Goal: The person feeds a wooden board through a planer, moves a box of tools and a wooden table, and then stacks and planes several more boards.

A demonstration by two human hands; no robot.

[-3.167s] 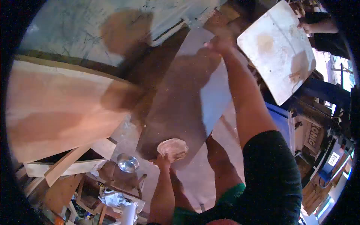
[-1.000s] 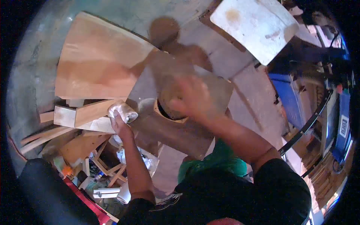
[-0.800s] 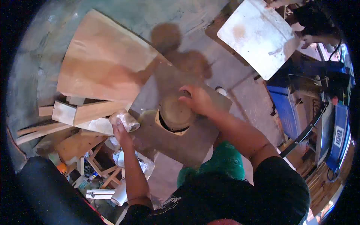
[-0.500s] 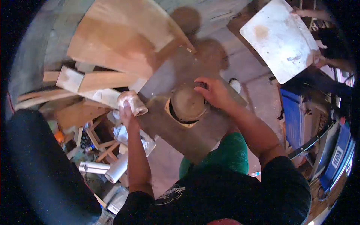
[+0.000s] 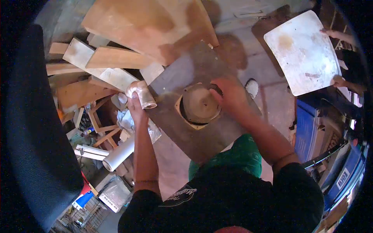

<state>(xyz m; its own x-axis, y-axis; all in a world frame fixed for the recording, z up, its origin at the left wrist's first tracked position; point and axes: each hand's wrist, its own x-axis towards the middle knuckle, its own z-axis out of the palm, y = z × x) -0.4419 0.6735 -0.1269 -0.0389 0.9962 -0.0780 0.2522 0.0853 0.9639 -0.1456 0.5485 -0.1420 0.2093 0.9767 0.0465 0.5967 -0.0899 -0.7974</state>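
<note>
My left hand (image 5: 136, 108) is closed around a shiny, whitish-amber roll of wrap (image 5: 140, 94), held beside the left corner of a dark grey-brown board (image 5: 206, 141). A round brown disc (image 5: 200, 103) sits at the board's middle, with a dark gap and a pale yellowish edge (image 5: 178, 105) around its lower left. At the disc's upper right, my right hand (image 5: 230, 95) is closed on a small dark block (image 5: 216, 90). Its fingers are slightly blurred, and the block's underside is hidden.
Wooden planks (image 5: 116, 58) and a large brown sheet (image 5: 132, 23) lie at upper left. A white roll (image 5: 118, 153) stands out among clutter below. Another person's hands (image 5: 339, 80) hold a white panel (image 5: 305, 54) at upper right. Blue boxes (image 5: 305, 124) line the right.
The view has shifted, so the surroundings sit differently in frame. Both hands keep their grips; my right hand remains at the disc's upper right edge. The other person still holds the white panel.
</note>
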